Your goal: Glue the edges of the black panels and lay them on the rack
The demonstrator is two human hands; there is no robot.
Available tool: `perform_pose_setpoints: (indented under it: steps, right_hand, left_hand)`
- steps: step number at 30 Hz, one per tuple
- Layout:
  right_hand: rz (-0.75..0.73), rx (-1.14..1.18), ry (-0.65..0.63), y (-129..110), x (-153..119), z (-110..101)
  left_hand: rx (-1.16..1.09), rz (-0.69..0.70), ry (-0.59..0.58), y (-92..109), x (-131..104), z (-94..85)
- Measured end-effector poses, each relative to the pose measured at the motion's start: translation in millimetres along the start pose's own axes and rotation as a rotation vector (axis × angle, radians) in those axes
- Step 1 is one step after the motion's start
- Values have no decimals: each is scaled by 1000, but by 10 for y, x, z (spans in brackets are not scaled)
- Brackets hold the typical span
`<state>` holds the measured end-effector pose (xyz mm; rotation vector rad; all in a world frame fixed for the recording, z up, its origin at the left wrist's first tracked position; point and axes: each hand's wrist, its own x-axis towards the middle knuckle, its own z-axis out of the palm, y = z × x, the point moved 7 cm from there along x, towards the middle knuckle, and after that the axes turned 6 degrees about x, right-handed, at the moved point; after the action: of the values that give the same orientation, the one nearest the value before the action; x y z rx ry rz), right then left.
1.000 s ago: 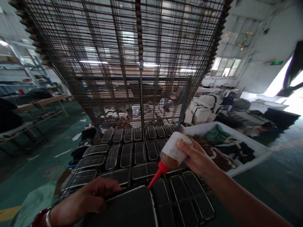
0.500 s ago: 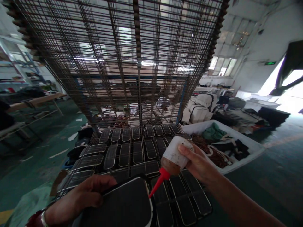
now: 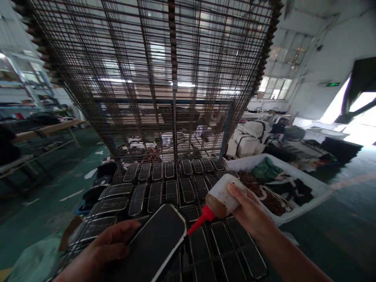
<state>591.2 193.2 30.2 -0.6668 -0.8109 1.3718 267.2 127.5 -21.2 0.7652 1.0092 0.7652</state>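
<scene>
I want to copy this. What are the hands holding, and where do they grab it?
The right hand grips a squeeze bottle around its white body, red nozzle aimed down-left. The left hand holds a flat black panel by its left edge.

Flat pieces (image 3: 172, 192) on wire rack (image 3: 123, 211), bin (image 3: 317, 192) to its right.

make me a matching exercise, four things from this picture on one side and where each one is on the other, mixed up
Things:
1. squeeze bottle
2. black panel
3. white bin
4. wire rack

Places:
a. on the floor at the right, full of scraps
b. in the left hand
c. standing tall behind the laid-out pieces
d. in the right hand, red tip pointing at the panel's edge

Pairs: 1-d, 2-b, 3-a, 4-c
</scene>
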Motion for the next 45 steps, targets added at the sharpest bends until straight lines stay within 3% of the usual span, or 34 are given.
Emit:
perform_pose_setpoints:
  steps: [7, 14, 17, 27, 32, 45]
  right_hand:
    - [-79, 12, 125, 70, 109, -86]
    - [-97, 14, 174, 187, 117, -157]
    - [-91, 14, 170, 242, 78, -153]
    - [-72, -26, 154, 395, -106, -54]
    - [-58, -60, 127, 465, -200, -10]
    - [-92, -316, 9, 570, -426, 22]
  left_hand:
    - [-36, 64, 7, -54, 27, 129]
    - [-83, 61, 57, -105, 95, 103]
    - [-80, 71, 40, -124, 131, 111]
    - [-95, 72, 191, -42, 130, 121]
    - [-110, 58, 204, -7, 166, 119]
    - [-65, 60, 253, -47, 369, -132]
